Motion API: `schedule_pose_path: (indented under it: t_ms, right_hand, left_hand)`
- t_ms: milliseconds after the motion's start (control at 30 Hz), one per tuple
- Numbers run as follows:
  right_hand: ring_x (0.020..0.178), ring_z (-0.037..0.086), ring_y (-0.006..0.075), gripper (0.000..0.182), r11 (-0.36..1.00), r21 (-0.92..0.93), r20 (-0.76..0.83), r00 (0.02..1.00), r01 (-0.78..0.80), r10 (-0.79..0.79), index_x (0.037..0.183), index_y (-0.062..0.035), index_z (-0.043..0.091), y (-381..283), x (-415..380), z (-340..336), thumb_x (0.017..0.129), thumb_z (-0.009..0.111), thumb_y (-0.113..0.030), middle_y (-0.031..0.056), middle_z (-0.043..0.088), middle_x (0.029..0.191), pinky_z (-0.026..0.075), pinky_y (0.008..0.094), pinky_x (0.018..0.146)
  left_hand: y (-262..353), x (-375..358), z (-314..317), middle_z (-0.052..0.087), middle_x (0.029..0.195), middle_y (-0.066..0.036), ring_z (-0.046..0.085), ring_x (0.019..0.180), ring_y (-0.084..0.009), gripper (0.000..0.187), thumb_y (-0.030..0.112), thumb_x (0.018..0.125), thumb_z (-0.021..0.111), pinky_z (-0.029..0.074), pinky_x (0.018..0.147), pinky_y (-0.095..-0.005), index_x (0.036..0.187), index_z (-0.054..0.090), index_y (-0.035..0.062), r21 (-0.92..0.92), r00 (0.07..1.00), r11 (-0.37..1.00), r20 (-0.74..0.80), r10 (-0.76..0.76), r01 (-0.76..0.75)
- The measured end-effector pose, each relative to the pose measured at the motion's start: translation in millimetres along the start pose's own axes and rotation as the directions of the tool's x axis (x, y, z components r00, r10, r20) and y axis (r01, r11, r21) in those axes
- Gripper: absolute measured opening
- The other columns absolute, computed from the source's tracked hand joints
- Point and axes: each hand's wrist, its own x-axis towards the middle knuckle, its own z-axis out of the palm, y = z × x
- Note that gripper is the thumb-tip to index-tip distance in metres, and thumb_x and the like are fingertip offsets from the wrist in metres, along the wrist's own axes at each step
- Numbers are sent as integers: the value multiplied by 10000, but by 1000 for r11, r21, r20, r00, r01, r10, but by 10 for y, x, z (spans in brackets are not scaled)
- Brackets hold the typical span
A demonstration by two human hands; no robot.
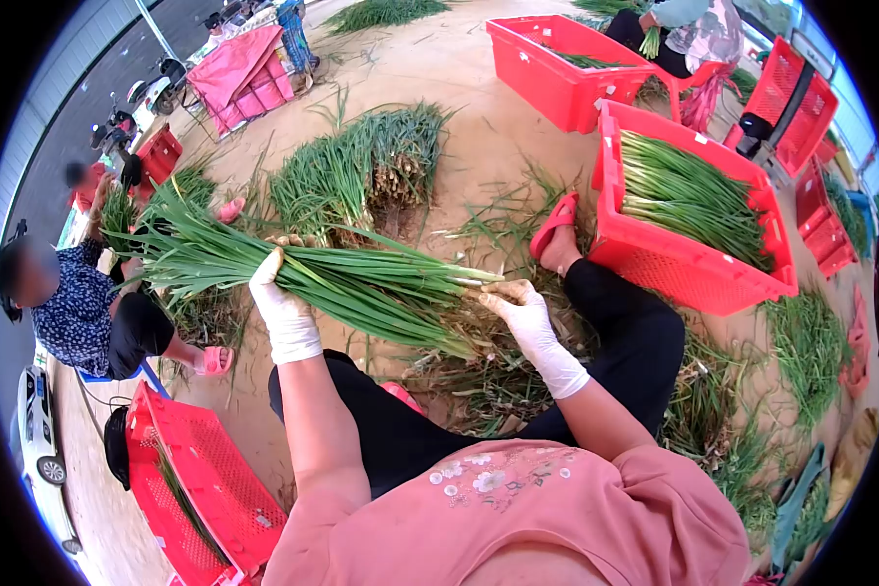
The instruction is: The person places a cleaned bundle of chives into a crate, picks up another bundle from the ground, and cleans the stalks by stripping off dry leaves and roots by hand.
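A tan floor [474,88] spreads through the middle and top of the frame; at the upper left, grey asphalt [98,88] runs alongside a pale ribbed wall [86,59], with a slim pole [156,31] and parked motorbikes [151,93]; a white car [37,425] stands lower left, a red seat [691,78] upper right, in bright daylight

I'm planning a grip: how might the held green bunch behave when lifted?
The bunch probably flops at its leafy end, where long thin blades splay. Stalks may slip out, since no tie shows around it.
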Motion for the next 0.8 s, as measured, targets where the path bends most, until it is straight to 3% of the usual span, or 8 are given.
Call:
schedule_pose_path:
  t_ms: [167, 233, 333, 433, 467, 567, 667, 800]
  right_hand:
    - [804, 558, 156, 165, 989, 100, -11, 994, -105, 106, 897, -12, 642, -80, 61, 217, 745, 688, -58, 35, 605, 872, 427, 263, 761]
    - [709, 527, 115, 139, 750, 580, 80, 939, -317, 334, 903, -49, 646, 67, 85, 120, 767, 658, -74, 18, 618, 816, 423, 252, 698]
    - [610, 467, 50, 65, 428, 833, 68, 831, -352, 553, 824, -131, 619, 300, 203, -321, 806, 630, -193, -75, 553, 685, 396, 219, 605]
    - [613, 469, 58, 69, 416, 872, -20, 832, -257, 554, 811, -167, 604, 456, 182, -788, 830, 620, -231, -94, 510, 651, 397, 222, 609]
    - [623, 470, 50, 87, 590, 772, -142, 840, -237, 523, 792, -173, 593, 161, 104, -670, 839, 614, -243, -91, 504, 648, 390, 224, 598]
    - [709, 556, 141, 119, 1000, 20, 50, 999, 1, -2, 821, -95, 647, -77, 39, -285, 776, 663, -204, -21, 594, 733, 430, 266, 655]
    - [771, 577, 218, 170, 730, -520, 212, 895, 443, -392, 835, -76, 664, -243, 49, 120, 712, 687, -192, 40, 614, 781, 433, 320, 706]
    - [791, 584, 255, 188, 679, -536, 164, 851, 502, -499, 849, -64, 671, -125, 160, 381, 689, 696, -160, 81, 616, 812, 442, 344, 727]
  left_hand:
    - [30, -56, 3, 578, 829, -53, 553, 831, -218, 198, 27, 709, 605, 426, 889, -435, 891, 532, 55, 32, 999, 999, -33, 7, -6]
    - [39, -37, -80, 577, 837, -57, 548, 838, -221, 204, 25, 715, 607, 422, 889, -432, 902, 528, 50, 38, 1000, 999, -14, 16, -16]
    - [104, -5, -79, 578, 830, -76, 557, 838, -232, 153, 36, 728, 603, 447, 855, -423, 870, 546, 30, 47, 998, 999, -66, 6, -3]
    - [164, -20, -128, 580, 819, -88, 566, 823, -232, 122, 45, 734, 598, 459, 848, -424, 845, 556, 13, 32, 990, 999, -140, 15, -10]
    - [169, -9, -116, 582, 813, -95, 570, 814, -232, 115, 50, 737, 597, 463, 848, -424, 836, 560, 5, 29, 981, 998, -187, 61, -56]
    - [184, -26, -76, 579, 809, -102, 568, 815, -229, 126, 61, 740, 595, 464, 855, -420, 844, 560, -1, 50, 972, 997, -223, 75, -65]
    - [202, -44, -48, 583, 823, -113, 565, 822, -240, 117, 70, 750, 588, 462, 846, -410, 838, 565, -3, 32, 977, 998, -206, 61, -56]
    - [197, -44, -102, 591, 838, -125, 569, 830, -261, 125, 84, 754, 592, 456, 834, -405, 834, 569, -8, 7, 984, 999, -176, 38, -37]
